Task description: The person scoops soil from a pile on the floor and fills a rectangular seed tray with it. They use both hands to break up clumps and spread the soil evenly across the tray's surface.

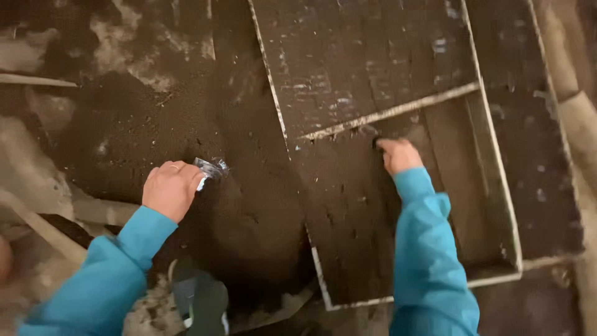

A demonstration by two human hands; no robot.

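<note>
My left hand (171, 188), in a teal sleeve, is closed around a small clear plastic cup (211, 169) pressed against a heap of dark soil (186, 112). My right hand (398, 155) rests fingers-down on the soil inside a shallow rectangular tray (513, 230) with pale edges, near a dark board (367, 56) that lies across the tray's upper part. Whether the right hand's fingers pinch anything is hidden by the soil.
Pale wooden strips (37, 224) and light debris lie at the left. My dark shoe (202, 302) shows at the bottom. A light pipe or pole (578, 118) runs along the right edge. Dark soil surrounds the tray.
</note>
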